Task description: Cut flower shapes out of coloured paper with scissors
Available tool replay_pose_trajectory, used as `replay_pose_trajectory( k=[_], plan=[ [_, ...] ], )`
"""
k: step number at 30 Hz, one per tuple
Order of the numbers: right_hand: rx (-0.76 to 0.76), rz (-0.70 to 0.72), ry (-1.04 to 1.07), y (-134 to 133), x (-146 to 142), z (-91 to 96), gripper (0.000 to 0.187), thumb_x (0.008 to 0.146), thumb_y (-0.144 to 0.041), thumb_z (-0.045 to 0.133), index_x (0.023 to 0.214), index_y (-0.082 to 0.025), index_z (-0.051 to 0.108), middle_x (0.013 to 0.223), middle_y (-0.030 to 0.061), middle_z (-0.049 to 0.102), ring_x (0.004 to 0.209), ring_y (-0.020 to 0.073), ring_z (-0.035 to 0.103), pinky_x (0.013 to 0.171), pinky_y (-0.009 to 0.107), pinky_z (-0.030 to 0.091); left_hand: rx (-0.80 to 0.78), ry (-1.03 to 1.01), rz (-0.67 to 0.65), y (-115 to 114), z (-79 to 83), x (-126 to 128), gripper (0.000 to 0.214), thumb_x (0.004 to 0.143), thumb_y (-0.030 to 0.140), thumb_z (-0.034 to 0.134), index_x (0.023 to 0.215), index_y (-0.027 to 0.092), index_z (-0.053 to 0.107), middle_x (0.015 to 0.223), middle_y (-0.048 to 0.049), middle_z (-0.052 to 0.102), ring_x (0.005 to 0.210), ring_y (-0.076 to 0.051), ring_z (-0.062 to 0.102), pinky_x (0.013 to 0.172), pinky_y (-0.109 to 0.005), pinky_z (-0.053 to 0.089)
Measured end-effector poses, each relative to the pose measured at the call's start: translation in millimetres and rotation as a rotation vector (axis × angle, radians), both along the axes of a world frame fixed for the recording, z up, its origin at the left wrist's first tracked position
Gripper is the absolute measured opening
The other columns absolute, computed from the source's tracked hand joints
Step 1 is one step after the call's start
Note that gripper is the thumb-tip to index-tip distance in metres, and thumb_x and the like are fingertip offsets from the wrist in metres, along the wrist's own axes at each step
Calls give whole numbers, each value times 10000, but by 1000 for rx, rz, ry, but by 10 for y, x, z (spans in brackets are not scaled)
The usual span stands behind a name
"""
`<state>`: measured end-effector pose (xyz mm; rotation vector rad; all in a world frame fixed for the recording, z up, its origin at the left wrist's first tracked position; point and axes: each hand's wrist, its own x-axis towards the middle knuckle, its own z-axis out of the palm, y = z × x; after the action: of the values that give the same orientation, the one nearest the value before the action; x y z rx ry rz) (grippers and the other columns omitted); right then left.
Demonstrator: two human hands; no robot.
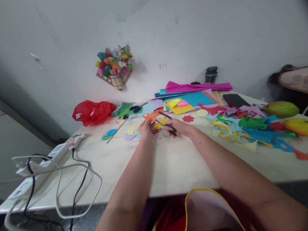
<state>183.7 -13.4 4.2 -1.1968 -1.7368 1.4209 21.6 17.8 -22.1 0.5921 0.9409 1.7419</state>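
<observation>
As fingers (173, 122) hold scissors (172, 129), the wall (175, 38) reads 217 (163, 66).

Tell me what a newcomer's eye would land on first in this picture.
Probably the bright bouquet on the wall, left of centre, and the red bag below it at the back left of the table. The colourful scraps spread over the right side also stand out. In the middle, the right hand holds scissors, near the left hand.
</observation>
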Motion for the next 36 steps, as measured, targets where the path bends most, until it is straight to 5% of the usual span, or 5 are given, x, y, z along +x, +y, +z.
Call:
replay_pose_trajectory(
  k=[12,36],
  plan=[
    [-21,-10,92,39,-49,-83,316,745,-390,753,661,-168,545,498,-8,609,341,63,496,275,154,230,30,64,-15,32,-68,44,267,614,270,772,699,192,531,639,8,592,781,-182,696,774,-301,531],
    [8,-44,127,88,-128,-150,331,836,-462,649,726,-155,592,479,-7,591,323,60,477,275,149,226,41,-117,58,-49,8,160,233,703,88,714,645,183,509,583,32,592,576,-118,643,699,-254,538]
  ],
)
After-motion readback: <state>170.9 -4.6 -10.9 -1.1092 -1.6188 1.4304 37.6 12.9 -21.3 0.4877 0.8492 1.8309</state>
